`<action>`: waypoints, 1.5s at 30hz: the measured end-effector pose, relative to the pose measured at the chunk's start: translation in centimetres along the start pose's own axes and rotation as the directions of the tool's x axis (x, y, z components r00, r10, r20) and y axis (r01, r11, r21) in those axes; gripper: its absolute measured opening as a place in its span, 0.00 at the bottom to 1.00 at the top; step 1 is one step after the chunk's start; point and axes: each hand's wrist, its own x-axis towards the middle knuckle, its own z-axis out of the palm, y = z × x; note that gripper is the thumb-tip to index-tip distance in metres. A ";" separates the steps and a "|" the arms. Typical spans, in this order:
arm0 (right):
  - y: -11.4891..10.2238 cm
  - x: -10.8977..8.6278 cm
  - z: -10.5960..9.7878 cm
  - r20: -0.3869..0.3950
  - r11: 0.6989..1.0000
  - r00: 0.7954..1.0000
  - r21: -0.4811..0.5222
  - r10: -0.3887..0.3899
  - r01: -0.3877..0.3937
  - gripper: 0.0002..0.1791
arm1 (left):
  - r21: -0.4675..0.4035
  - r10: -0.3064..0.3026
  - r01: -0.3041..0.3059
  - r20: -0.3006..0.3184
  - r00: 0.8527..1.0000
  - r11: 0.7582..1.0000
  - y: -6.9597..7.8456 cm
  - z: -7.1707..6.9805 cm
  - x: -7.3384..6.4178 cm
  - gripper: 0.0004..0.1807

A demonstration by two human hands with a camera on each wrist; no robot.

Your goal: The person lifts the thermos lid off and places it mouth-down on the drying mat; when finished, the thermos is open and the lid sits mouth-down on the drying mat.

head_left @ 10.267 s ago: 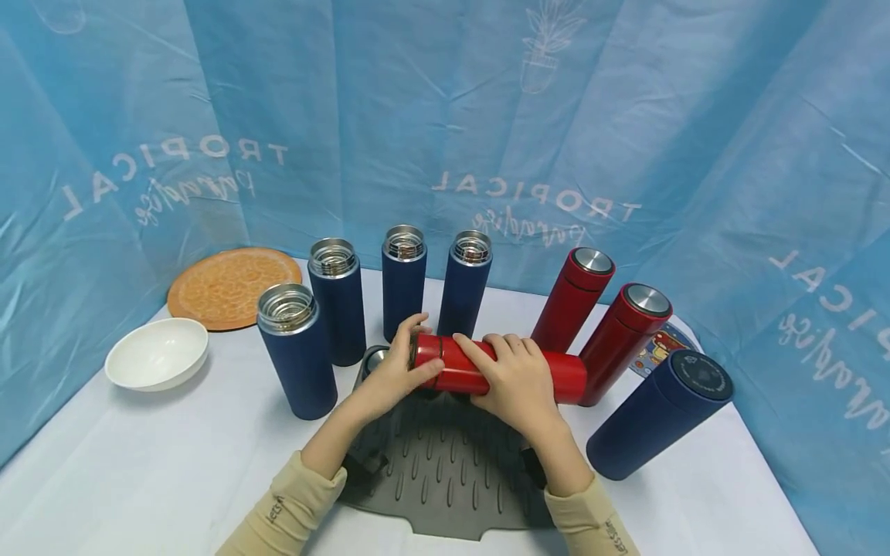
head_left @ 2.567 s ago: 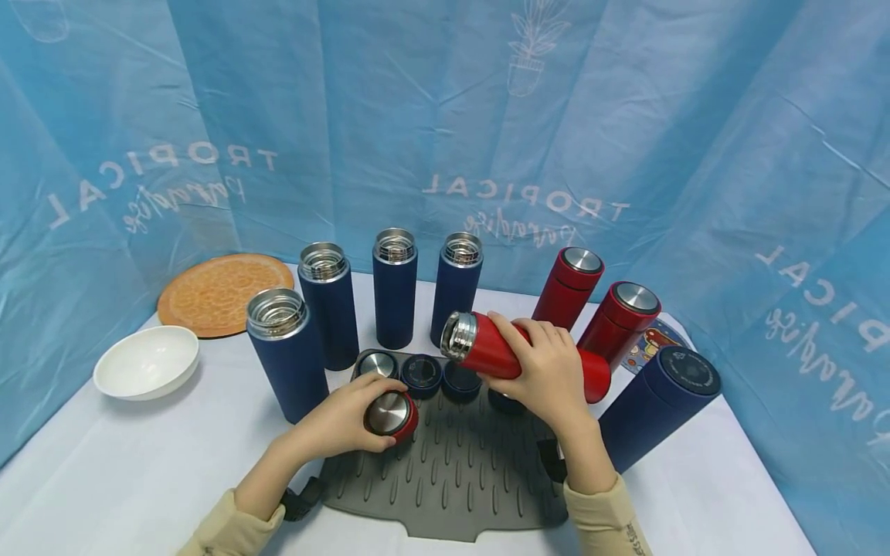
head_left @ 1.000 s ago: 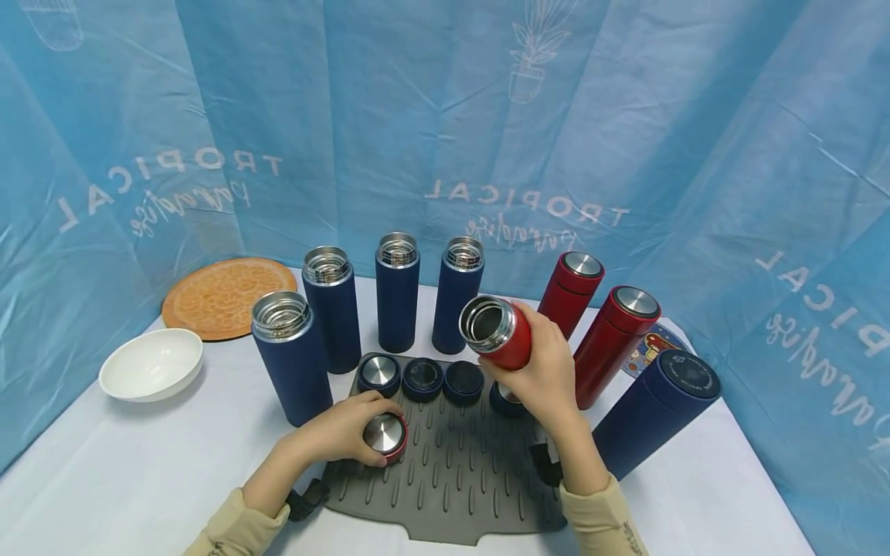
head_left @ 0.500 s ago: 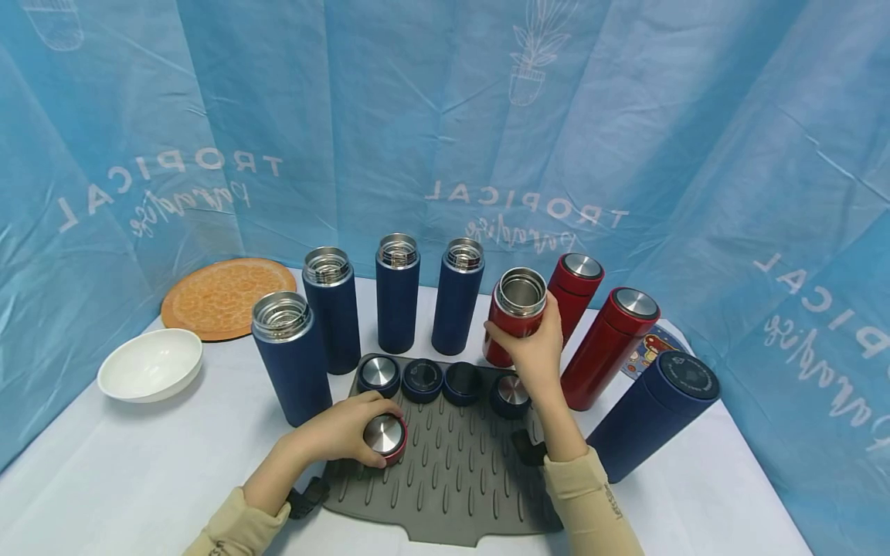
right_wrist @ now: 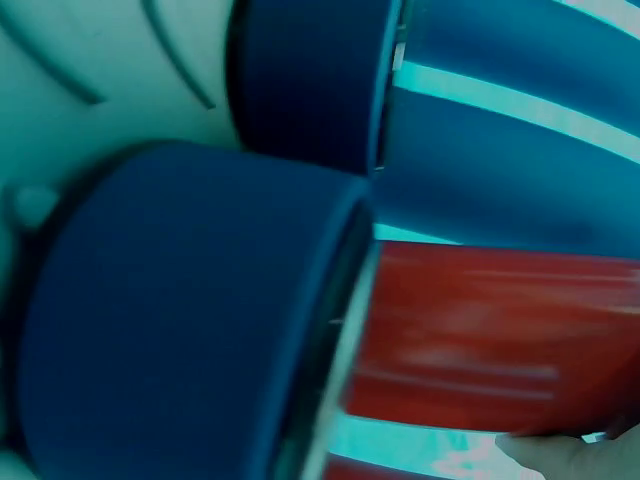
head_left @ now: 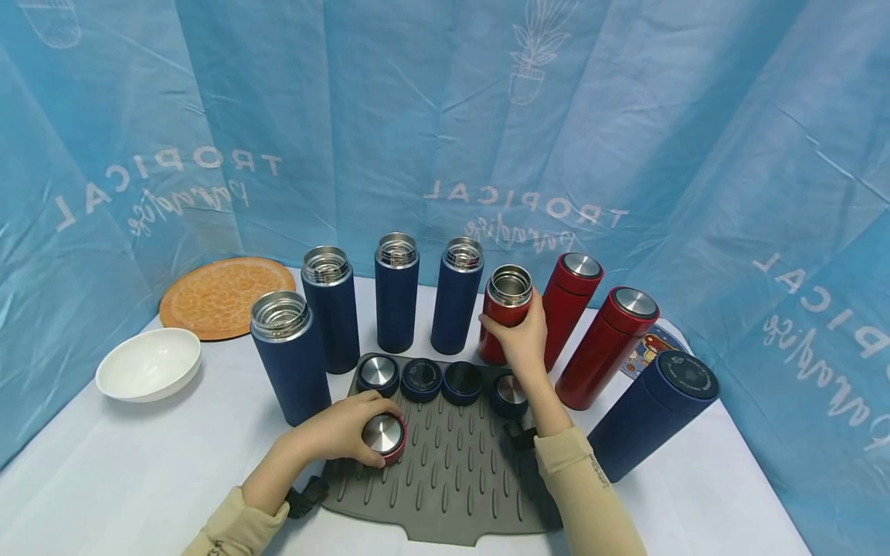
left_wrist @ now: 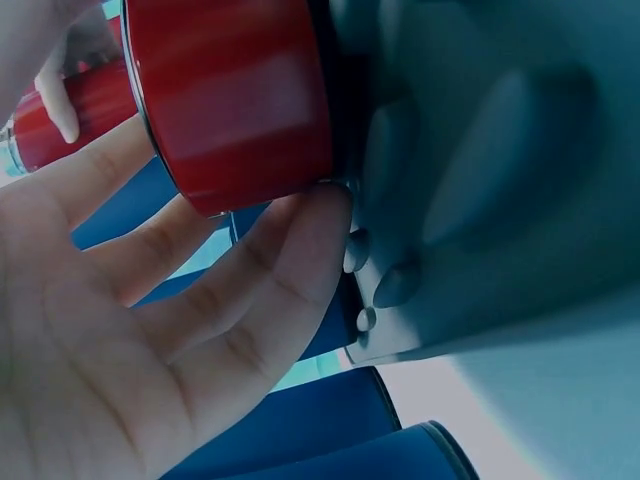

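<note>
My left hand [head_left: 345, 429] holds a red lid [head_left: 385, 436] with a steel top, thumb and fingers curled round its side. The lid rests on the grey ridged mat [head_left: 445, 479]; in the left wrist view the red lid [left_wrist: 235, 100] shows its side against the mat. My right hand [head_left: 526, 336] grips an uncapped red thermos [head_left: 504, 313] round its upper body, upright behind the mat's back edge, its steel mouth up. In the right wrist view that red thermos [right_wrist: 490, 340] lies beyond a dark blue lid [right_wrist: 190, 310], with only a bit of my hand at the corner.
Several dark blue lids, one a steel-topped lid [head_left: 378, 373], line the mat's back edge. Uncapped blue thermoses, such as a blue thermos [head_left: 292, 374], stand behind and left. Capped red thermoses [head_left: 601, 359] and a capped blue thermos [head_left: 647, 421] stand right. A white bowl [head_left: 149, 367] and orange round mat [head_left: 225, 297] lie left.
The red thermos in my right hand went from tilted over the mat to upright behind it, shifting slightly left lately. Earlier its lid came off; my left hand lowered that lid onto the mat.
</note>
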 end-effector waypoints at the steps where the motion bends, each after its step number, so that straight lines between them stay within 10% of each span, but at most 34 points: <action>1: 0.1 0.1 0.1 0.004 1.000 1.000 0.000 0.008 -0.008 0.44 | 0.000 0.000 0.000 0.001 1.000 1.000 0.0 0.0 0.0 0.33; 13: 0.4 1.4 0.3 0.050 0.996 0.995 0.015 0.083 -0.083 0.48 | -0.008 0.006 -0.006 -0.006 1.000 1.000 0.0 -0.2 0.1 0.35; 26: 0.8 1.7 0.6 0.023 0.990 0.990 0.014 0.139 -0.140 0.51 | 0.080 0.046 -0.029 -0.221 0.974 0.996 0.4 -0.8 1.7 0.25; 45: 0.8 1.2 0.8 0.027 0.984 0.984 -0.019 0.176 -0.175 0.51 | 0.094 0.024 -0.003 -0.227 0.973 0.996 -0.9 -0.4 2.6 0.21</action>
